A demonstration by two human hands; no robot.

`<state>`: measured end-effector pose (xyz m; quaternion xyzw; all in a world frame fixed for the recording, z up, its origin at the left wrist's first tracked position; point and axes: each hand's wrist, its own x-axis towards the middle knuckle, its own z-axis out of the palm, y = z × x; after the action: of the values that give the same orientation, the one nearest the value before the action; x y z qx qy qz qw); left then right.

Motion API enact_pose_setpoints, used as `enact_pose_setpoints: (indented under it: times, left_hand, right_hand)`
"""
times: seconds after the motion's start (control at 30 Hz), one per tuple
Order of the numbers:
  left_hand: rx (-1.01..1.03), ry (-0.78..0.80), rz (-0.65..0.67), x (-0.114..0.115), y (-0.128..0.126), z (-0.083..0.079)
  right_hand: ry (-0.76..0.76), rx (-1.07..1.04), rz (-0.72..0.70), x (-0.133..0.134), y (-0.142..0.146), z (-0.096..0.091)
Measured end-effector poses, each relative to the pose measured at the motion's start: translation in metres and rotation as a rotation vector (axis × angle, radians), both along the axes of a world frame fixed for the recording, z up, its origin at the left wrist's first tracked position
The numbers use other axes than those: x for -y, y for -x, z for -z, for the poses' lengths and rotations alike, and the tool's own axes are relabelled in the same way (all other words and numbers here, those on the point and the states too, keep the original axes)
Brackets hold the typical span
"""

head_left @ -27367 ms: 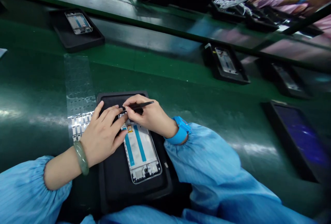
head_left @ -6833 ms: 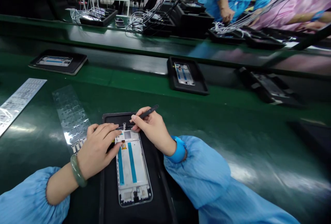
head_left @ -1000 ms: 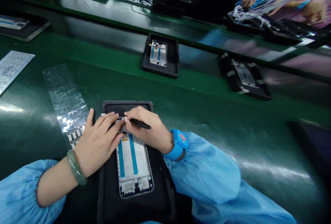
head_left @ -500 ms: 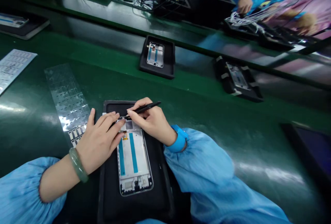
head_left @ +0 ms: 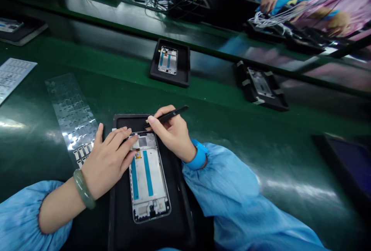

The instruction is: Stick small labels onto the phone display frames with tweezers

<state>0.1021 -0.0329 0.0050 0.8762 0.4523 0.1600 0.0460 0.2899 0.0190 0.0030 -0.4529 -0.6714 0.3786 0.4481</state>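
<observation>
A white phone frame [head_left: 147, 181] with two blue strips lies in a black tray [head_left: 118, 212] in front of me. My left hand [head_left: 107, 160] rests flat on the frame's left upper edge, fingers stretched out, a green bangle on the wrist. My right hand [head_left: 171, 131] is closed on black tweezers [head_left: 169, 115], whose tip touches the frame's top edge. A clear sheet of small stickers [head_left: 72, 114] lies just left of the tray.
The green belt [head_left: 232, 127] carries other black trays with phone frames [head_left: 170, 62] [head_left: 261, 85] and one at far left [head_left: 17, 31]. A white sheet [head_left: 13, 75] lies left. A dark tray [head_left: 348, 162] sits right. Other people's hands [head_left: 268, 0] handle cables beyond.
My right hand has tilted the tweezers up from lying flat and drawn back a little to the frame's top edge. The trays on the belt have drifted left. My left hand stays put.
</observation>
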Motion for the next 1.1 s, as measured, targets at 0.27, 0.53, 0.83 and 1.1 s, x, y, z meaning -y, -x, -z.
enact_pose_setpoints:
  times: [0.27, 0.53, 0.83, 1.1]
  left_hand:
    - [-0.008, 0.025, -0.003, 0.000, 0.000, 0.000]
    - [-0.009, 0.046, -0.015, 0.002, 0.001, -0.002]
    - [-0.004, 0.053, -0.018, 0.000, 0.001, 0.000]
    - [-0.010, 0.041, -0.012, -0.001, 0.001, -0.002]
  right_hand:
    - [-0.273, 0.105, 0.076, -0.013, -0.016, -0.012]
    - [-0.148, 0.820, -0.104, -0.030, -0.047, -0.007]
    - [-0.080, 0.746, -0.064, -0.032, -0.040, 0.006]
    - [-0.078, 0.742, -0.018, -0.030, -0.036, 0.008]
